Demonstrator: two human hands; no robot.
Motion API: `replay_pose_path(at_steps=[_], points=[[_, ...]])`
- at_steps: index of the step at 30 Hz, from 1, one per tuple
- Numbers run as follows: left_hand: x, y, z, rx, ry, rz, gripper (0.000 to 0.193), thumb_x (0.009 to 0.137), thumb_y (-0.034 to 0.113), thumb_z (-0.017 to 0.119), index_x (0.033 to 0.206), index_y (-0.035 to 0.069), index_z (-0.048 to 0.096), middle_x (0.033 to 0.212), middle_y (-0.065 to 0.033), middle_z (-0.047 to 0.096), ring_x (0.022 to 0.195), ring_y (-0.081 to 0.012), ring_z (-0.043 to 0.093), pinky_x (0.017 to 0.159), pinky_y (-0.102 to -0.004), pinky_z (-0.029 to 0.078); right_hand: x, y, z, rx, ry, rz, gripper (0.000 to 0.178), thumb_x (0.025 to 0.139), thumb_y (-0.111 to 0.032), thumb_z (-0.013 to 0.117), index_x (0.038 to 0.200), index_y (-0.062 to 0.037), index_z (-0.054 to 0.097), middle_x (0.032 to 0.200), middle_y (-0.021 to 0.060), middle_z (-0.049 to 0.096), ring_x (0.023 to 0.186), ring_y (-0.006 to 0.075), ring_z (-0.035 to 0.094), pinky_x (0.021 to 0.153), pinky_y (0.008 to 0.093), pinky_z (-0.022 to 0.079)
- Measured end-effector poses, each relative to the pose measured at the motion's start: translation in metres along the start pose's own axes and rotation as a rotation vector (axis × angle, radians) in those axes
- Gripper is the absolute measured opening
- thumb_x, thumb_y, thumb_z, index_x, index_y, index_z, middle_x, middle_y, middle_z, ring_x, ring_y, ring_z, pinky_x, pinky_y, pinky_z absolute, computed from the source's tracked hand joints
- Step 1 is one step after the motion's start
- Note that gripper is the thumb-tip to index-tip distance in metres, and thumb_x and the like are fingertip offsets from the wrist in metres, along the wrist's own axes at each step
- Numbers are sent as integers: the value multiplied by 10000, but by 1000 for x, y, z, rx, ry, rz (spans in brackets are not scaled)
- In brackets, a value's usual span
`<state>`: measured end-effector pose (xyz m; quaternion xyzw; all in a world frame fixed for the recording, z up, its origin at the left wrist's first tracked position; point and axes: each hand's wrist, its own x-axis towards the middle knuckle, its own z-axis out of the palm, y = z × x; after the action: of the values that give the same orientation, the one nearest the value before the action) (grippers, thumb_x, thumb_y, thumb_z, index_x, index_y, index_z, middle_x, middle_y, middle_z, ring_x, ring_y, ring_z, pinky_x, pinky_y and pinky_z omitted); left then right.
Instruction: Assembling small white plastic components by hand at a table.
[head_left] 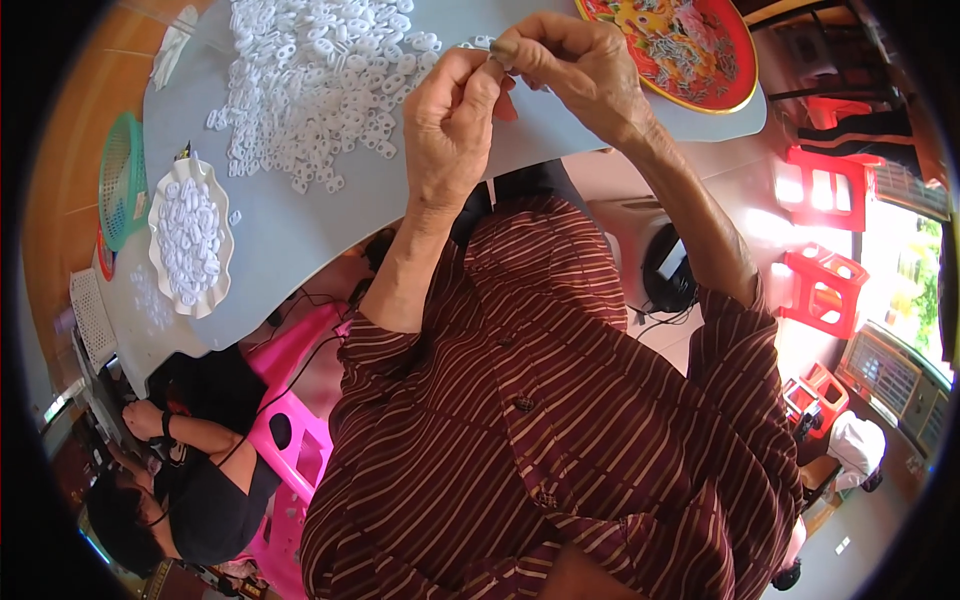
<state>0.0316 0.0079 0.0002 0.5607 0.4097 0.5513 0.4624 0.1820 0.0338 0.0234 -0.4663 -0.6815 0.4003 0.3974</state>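
Observation:
My left hand [452,120] and my right hand [588,75] meet above the table's near edge, fingertips touching. Each is closed in a pinch, and what lies between the fingers is too small and too covered to make out. Beyond and to the left of them spreads a big heap of small white plastic pieces with holes [320,85]. Close by my right hand, a round red tray with a yellow rim [748,88] holds many small grey metal pieces. A scalloped white dish [155,245] full of similar white pieces stands farther left.
The grey-blue table [300,235] curves across in front of me. A green basket [120,180] and a white perforated basket [92,318] sit at its left. Another person [215,490] is at lower left near a pink chair [300,440]. Red stools [825,290] stand right.

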Motion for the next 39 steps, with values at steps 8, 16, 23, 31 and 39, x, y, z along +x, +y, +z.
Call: replay_pose_path(at_steps=[8,16,23,31,39], points=[[16,9,-41,450,-101,122,146,917,164,557,910,27,606,684,-37,594,595,-106,551,560,-249,444,-6,16,12,316,10,44,179,881,-149,631,945,18,643,775,46,657,702,74,601,644,226,499],[86,4,-70,1116,-468,582,237,798,28,582,1033,38,604,867,-126,584,864,-295,523,805,-370,431,-15,18,18,327,72,3,174,866,-129,634,943,28,634,745,25,631,668,49,556,616,212,475],[94,1,-73,1145,-673,501,154,763,4,585,913,30,556,838,-135,522,876,-303,484,855,-405,430,-17,17,17,276,67,-41,183,864,-129,633,950,33,632,713,16,612,648,46,540,587,211,457],[91,0,-69,997,-517,332,93,812,65,590,897,28,581,747,-97,561,774,-253,534,734,-352,460,-17,17,18,186,104,-72,164,860,-121,643,955,13,652,726,27,634,666,57,560,609,224,476],[60,7,-50,-222,-253,-362,152,904,145,563,892,7,627,732,-37,591,681,-106,529,654,-251,428,-7,24,23,387,127,-62,180,863,-120,649,995,2,647,823,29,666,772,75,613,703,225,507]])
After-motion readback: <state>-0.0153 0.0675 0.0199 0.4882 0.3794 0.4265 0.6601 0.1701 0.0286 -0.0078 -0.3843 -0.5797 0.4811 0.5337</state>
